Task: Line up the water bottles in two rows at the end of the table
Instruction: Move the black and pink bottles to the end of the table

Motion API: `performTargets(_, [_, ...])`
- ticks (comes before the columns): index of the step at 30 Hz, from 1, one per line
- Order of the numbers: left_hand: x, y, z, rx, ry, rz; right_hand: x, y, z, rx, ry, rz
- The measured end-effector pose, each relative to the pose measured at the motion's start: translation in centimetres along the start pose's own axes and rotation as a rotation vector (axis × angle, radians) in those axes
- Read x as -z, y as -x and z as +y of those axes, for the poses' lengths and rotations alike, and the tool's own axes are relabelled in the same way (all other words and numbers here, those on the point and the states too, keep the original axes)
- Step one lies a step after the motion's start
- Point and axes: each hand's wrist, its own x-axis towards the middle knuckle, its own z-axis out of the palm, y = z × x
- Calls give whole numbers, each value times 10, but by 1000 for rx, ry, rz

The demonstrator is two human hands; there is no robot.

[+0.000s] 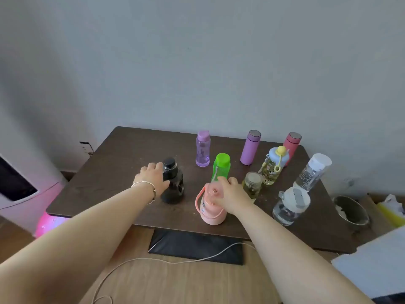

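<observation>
Both hands grip bottles near the bench's front edge.
Left hand [153,177] wraps the black bottle [173,183]; right hand [232,195] clasps the pink bottle's [210,205] lid. Labels unreadable.

green bottle [221,170] base: behind right hand [230,194] | black bottle [173,183] side: behind left hand [153,176]

Both bare arms stretched forward, roughly parallel, forearms well apart. Left hand [153,177] palm-down, fingers curled round something dark just beyond them, thin bangle at the wrist. Right hand [230,193] lower and nearer, palm-down, fingers wrapped over a pink top beneath.
</observation>
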Motion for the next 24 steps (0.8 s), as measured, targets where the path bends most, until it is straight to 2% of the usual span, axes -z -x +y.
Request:
performTargets(7, [-21, -32, 9, 103, 121, -35, -31, -20, 15, 18, -110, 41])
performTargets(16, [-38, -55, 3, 238, 485, -49, -49, -18, 24, 68, -261, 179])
performTargets(24, [-47, -54, -6, 261, 726, 49, -53, -28, 7, 66, -273, 196])
